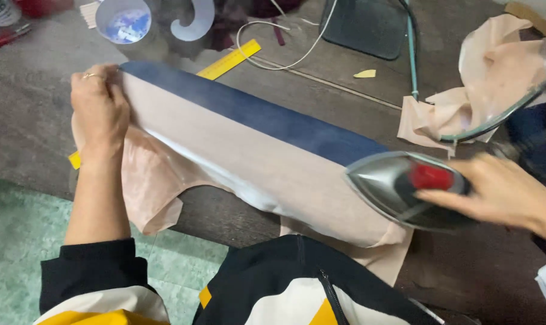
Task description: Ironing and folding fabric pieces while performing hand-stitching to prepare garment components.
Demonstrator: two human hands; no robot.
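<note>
A long strip of beige fabric (249, 162) lies across the dark wooden table (32, 120), with a dark blue strip (267, 117) running along its far edge. My left hand (98, 111), a ring on one finger, presses flat on the left end of the fabric. My right hand (502, 192) grips the handle of a grey steam iron (393, 186) with a red dial (430, 176). The iron's tip points left and rests on the right end of the fabric. Faint steam hangs over the strip.
A yellow ruler (229, 59) lies behind the fabric, and a white cord (273, 45) loops near it. Crumpled beige cloth (496, 66) sits at back right under the iron's hose (502, 114). A round white container (123, 19) and a curved template (194, 21) stand at the back.
</note>
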